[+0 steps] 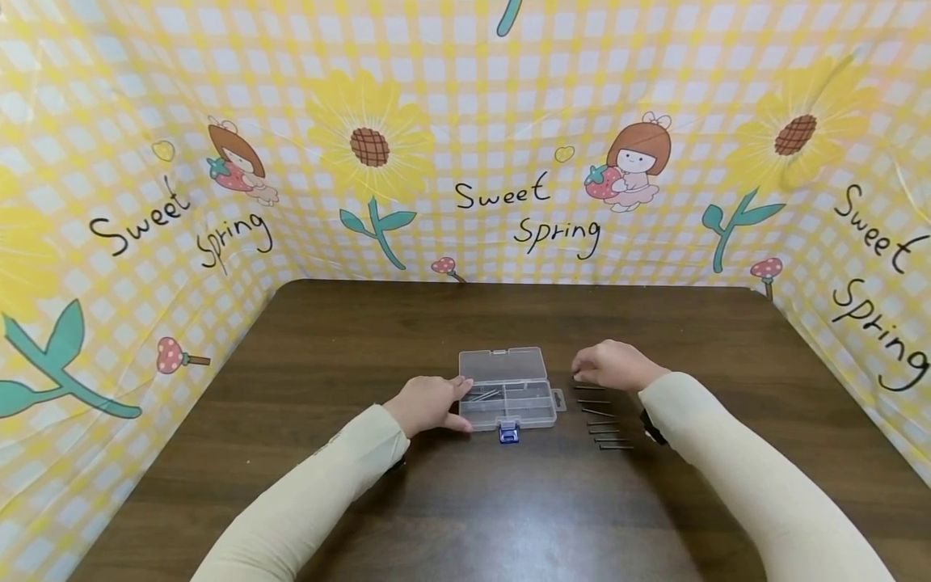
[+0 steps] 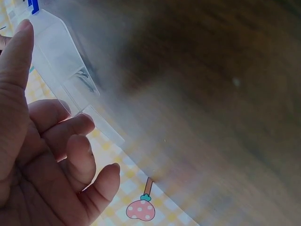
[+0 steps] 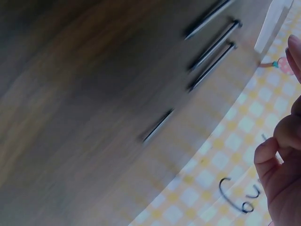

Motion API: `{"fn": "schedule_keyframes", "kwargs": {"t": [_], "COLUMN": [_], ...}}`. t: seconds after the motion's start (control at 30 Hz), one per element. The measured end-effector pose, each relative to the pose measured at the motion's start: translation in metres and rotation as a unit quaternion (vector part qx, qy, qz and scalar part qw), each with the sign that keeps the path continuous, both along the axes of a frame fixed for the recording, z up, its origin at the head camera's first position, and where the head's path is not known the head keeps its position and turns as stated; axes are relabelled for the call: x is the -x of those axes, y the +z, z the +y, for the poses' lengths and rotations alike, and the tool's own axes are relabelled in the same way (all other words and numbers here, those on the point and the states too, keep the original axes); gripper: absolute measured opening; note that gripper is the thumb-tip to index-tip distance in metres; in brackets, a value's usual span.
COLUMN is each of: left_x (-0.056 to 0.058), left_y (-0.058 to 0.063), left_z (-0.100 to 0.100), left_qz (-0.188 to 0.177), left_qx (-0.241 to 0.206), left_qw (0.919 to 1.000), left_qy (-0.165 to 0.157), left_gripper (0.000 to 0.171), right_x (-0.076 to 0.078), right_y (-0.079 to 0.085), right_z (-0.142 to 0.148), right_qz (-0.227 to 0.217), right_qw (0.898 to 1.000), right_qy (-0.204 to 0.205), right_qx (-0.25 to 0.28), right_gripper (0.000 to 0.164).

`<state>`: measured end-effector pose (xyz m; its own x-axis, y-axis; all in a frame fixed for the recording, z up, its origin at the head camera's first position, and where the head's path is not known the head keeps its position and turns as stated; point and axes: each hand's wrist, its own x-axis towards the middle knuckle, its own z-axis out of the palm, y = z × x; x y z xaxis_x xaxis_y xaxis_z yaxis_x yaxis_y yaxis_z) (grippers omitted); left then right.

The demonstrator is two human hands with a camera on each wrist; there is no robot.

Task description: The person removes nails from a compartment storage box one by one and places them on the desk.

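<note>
A clear plastic divided box (image 1: 529, 423) stands on the table, its lid (image 1: 502, 366) swung back and its blue clasp (image 1: 509, 434) hanging at the front. Several nails (image 1: 486, 395) lie in a left compartment. My left hand (image 1: 429, 404) grips the box's left side, thumb at the front corner and fingers farther back. To the right of the box, several dark nails (image 1: 593, 401) lie in a row, with some also in the right wrist view. My right hand (image 1: 612, 365) is down at the row's far end, fingertips together on a nail that they mostly hide.
A clear hanging tab (image 1: 559, 399) sticks out from the box's right side. Brown wood-grain tabletop (image 1: 349, 323) surrounds the box and nails. A yellow checked cloth (image 1: 465, 105) printed with flowers hangs along the table's back and sides.
</note>
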<state>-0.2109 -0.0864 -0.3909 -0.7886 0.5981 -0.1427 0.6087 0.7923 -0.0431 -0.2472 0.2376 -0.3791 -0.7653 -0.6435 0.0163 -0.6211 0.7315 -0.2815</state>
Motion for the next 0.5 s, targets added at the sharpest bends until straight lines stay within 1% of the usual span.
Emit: {"fn": "schedule_keyframes", "kwargs": {"t": [0.17,0.27,0.5], "left_x": [0.001,0.001,0.001], "left_y": [-0.001,0.000,0.001], "left_z": [0.000,0.000,0.000], "left_qz": [-0.007,-0.010,-0.009], "left_qx": [0.000,0.000,0.004], "left_qw": [1.0000,1.0000,0.9999], "left_qy": [-0.003,-0.001,0.000], "left_gripper": [0.078,0.078,0.078], "right_x": [0.001,0.001,0.003], "right_y": [-0.001,-0.001,0.001], "right_z": [-0.016,-0.026,-0.046], "right_qz": [0.009,0.005,0.012], "right_qw": [1.000,0.999,0.998], "right_qy": [0.025,0.036,0.056], "right_qx": [0.007,0.010,0.001], "right_gripper": [0.009,0.009,0.006]}}
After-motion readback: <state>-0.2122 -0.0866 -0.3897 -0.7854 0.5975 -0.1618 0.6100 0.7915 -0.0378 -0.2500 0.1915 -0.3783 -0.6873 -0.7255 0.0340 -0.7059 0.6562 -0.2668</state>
